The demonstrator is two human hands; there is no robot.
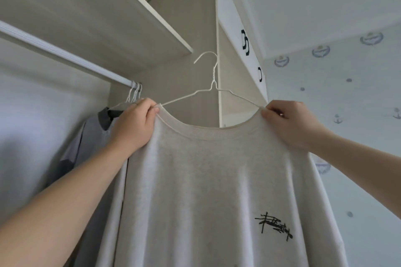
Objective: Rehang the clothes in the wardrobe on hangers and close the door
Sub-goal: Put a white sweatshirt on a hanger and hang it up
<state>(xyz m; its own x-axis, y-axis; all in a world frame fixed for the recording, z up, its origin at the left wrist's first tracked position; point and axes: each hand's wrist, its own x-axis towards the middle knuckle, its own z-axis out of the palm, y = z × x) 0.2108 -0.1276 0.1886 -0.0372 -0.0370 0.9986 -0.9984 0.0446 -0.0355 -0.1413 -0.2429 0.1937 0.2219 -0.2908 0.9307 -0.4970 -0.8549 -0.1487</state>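
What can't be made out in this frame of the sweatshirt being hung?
Hanger ends: head view, inside the sweatshirt, under the left hand and right hand.
Sweatshirt hem: head view, cut off by the bottom edge.
Grey shirt: mostly behind the left arm and the sweatshirt.
Rail: left end cut off by the frame edge.
Chest print: too scrawled to read.

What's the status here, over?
Holding: left hand and right hand grip the pale shirt at its shoulders. It sits on the white hanger, hook clear of the rail. A grey garment hangs at rail's end.
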